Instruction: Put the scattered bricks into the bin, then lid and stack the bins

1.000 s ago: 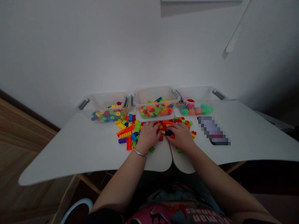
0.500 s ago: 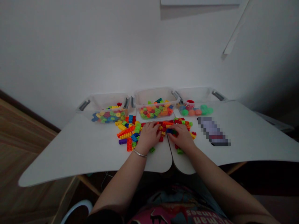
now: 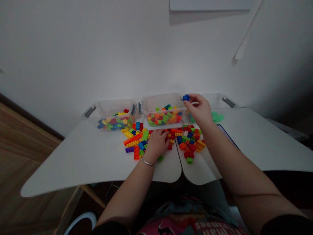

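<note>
My right hand (image 3: 200, 109) is raised over the right rim of the middle clear bin (image 3: 158, 99), pinching a small blue brick (image 3: 186, 97) at its fingertips. My left hand (image 3: 157, 142) rests palm down on the pile of coloured bricks (image 3: 137, 140) spread on the white table (image 3: 85, 156); its fingers are curled and what lies under them is hidden. More loose bricks (image 3: 190, 143) lie right of that hand. The middle bin holds several mixed bricks (image 3: 162, 117).
A left clear bin (image 3: 110, 109) holds round coloured pieces. A right bin (image 3: 215, 101) with green pieces sits behind my right arm. A dark flat object (image 3: 223, 129) lies partly hidden by that arm. The wall stands right behind the bins.
My right hand has lifted off the brick pile with a blue brick and moved up to the middle bin's right rim. The left hand has stayed on the pile.
</note>
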`<state>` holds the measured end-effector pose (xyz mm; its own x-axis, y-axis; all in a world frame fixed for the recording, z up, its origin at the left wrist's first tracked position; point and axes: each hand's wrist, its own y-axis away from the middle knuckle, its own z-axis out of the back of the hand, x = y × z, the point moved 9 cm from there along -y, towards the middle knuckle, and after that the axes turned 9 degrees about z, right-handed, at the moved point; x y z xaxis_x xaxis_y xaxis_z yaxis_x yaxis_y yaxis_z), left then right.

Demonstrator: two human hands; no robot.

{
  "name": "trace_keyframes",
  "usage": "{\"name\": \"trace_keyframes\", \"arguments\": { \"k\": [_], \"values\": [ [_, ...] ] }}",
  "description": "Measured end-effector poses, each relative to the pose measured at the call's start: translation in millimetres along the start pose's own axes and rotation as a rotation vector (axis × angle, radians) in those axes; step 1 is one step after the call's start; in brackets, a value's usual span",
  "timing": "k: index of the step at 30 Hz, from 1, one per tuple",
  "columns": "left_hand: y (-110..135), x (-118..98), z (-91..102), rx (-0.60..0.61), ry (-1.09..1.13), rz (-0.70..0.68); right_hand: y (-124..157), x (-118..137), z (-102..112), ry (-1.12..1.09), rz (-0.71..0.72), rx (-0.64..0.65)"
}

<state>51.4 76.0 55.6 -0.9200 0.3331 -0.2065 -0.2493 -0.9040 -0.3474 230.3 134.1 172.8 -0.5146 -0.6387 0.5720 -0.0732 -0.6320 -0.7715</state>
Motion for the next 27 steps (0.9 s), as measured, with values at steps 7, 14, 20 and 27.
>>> {"name": "trace_keyframes", "arguments": {
  "k": [7, 14, 20, 27],
  "values": [
    [-1, 1, -0.8, 0.004, 0.013, -0.010, -51, 0, -52, -0.070, 0.026, 0.045],
    [-2, 1, -0.4, 0.002, 0.022, -0.016, -41, -11, -96, 0.114, -0.089, 0.224],
    [-2, -1, 1.5, 0.004, 0.015, -0.022, -27, -11, -116, 0.333, -0.132, 0.503],
    [-2, 0, 0.1, 0.012, 0.017, -0.009, -28, -22, -120, 0.294, -0.169, 0.511]
  ]
}}
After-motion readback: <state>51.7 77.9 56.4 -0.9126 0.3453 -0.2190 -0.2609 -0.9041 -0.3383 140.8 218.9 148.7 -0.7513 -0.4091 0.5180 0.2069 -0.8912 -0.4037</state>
